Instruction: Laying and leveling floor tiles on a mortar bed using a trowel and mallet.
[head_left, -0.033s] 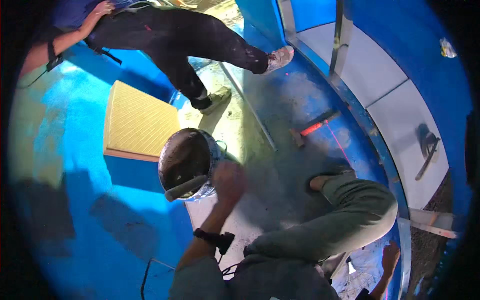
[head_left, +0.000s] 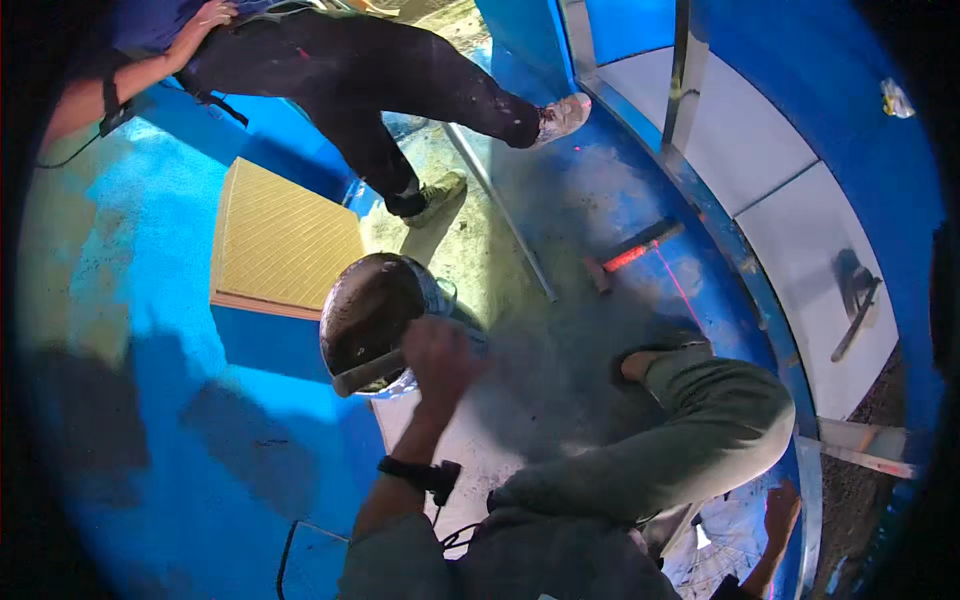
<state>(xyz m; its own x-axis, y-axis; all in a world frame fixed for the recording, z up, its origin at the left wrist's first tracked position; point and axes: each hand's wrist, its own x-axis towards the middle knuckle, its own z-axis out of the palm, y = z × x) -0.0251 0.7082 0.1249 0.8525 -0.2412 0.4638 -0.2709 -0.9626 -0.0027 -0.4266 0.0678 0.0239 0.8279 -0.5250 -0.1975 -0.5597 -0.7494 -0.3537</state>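
Note:
My left hand (head_left: 438, 358) is at the near right rim of a round bucket (head_left: 420, 285) with dark grey-brown residue inside. Its fingers are curled round a tool with a thick grey handle (head_left: 366, 374), whose end sticks out to the left across the bucket's near rim. The rest of this tool is mostly hidden, so its kind is unclear. At the lower right, my right hand (head_left: 782, 515) is closed beside a curved metal rail (head_left: 808, 500). What it holds, if anything, cannot be made out.
Another person in dark trousers (head_left: 400, 65) is at the upper left, beside a stack of yellow ribbed boards (head_left: 285, 235). A red-handled hammer (head_left: 630, 256) and a long metal bar (head_left: 500, 210) lie on the floor. A grey-handled tool (head_left: 857, 320) rests on white panels (head_left: 780, 230).
My left hand has shifted slightly left and up against the bucket. The tool handle has moved a little with it. My right hand shows no clear movement.

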